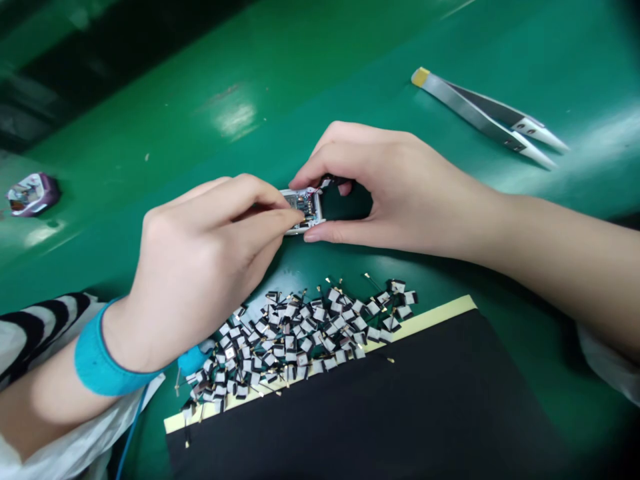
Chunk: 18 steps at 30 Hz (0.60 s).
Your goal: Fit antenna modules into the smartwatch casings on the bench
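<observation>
Between my two hands, above the green mat, is a small electronic device [311,208] with a pale frame and an exposed circuit board. My left hand [220,233] is closed on its left part, the thumb and index finger pinching at the board and covering much of it. Whether a tiny part sits under those fingertips I cannot tell. My right hand [370,183] grips the device's right end, with the thumb at the near edge and the fingers at the far edge. A small dark piece with thin wires [331,181] shows by the right fingers.
A heap of small black-and-white parts with thin cables [300,333] lies in front, partly on a black sheet [350,413] with a yellow edge strip. Tweezers [490,117] rest at the upper right. A purple device [33,195] sits far left. A blue wristband [113,350] circles my left wrist.
</observation>
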### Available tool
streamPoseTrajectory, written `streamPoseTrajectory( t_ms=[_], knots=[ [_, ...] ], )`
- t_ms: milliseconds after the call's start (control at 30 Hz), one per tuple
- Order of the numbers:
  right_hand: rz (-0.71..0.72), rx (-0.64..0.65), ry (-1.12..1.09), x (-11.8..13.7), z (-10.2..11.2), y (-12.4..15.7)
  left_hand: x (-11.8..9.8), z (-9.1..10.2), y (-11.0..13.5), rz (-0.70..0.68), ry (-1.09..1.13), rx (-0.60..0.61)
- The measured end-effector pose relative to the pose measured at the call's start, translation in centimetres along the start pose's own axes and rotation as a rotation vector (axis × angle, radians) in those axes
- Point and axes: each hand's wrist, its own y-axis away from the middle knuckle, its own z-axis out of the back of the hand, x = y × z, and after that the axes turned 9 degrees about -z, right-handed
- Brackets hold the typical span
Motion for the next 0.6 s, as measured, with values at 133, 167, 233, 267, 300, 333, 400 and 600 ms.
streamPoseTrajectory(
  t_ms=[133,167,233,267,300,333,400,600],
  knots=[
    [-0.005,0.008,-0.008,-0.03,0.0,-0.01,-0.01,-0.05,0.01,-0.027,0.005,0.011],
    [-0.004,0.009,-0.007,-0.03,-0.01,-0.01,-0.06,-0.04,0.0,-0.014,-0.008,0.021],
    [0.0,0.007,-0.003,-0.03,-0.01,-0.02,-0.21,0.0,-0.04,0.008,-0.024,0.024],
    [0.001,0.005,0.0,-0.02,-0.01,-0.02,-0.28,0.02,-0.05,0.017,-0.031,0.023],
    [0.003,0.002,0.003,-0.02,-0.01,-0.02,-0.34,0.03,-0.05,0.022,-0.036,0.021],
    [0.005,-0.001,0.009,-0.02,-0.01,-0.01,-0.36,0.03,-0.04,0.023,-0.037,0.015],
    [0.013,-0.006,0.022,-0.05,-0.03,-0.01,-0.32,-0.01,0.03,0.018,-0.024,0.013],
    [0.047,-0.04,0.037,-0.29,-0.16,0.02,0.01,-0.32,0.2,-0.037,0.031,-0.016]
  ],
)
